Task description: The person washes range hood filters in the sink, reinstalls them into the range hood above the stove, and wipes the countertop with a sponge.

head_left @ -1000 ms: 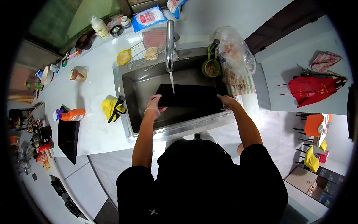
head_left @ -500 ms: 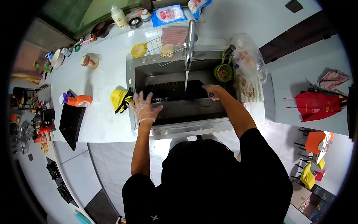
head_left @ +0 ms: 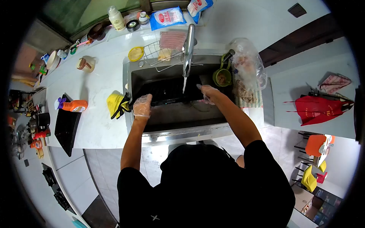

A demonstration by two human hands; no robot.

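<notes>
A long black slotted panel (head_left: 167, 90) is held in the sink (head_left: 178, 114) beneath the faucet (head_left: 188, 49), with water running onto it. My left hand (head_left: 142, 106), in a clear plastic glove, is closed on its left end. At the right end my right hand (head_left: 207, 94), also gloved, is closed on the panel, its fingertips partly hidden. Yellow and black gloves or cloth (head_left: 118, 105) lie on the counter just left of the sink.
An orange spray bottle (head_left: 75, 105) lies on another black panel (head_left: 67, 127) on the left counter. Behind the sink stands a wire rack (head_left: 154, 55). A green strainer (head_left: 222, 77) hangs at the sink's right corner, beside a plastic bag (head_left: 249, 60).
My left hand has gone from spread fingers to a grip on the panel's left end. The panel is tilted differently and its slots show less. The whole view has shifted slightly.
</notes>
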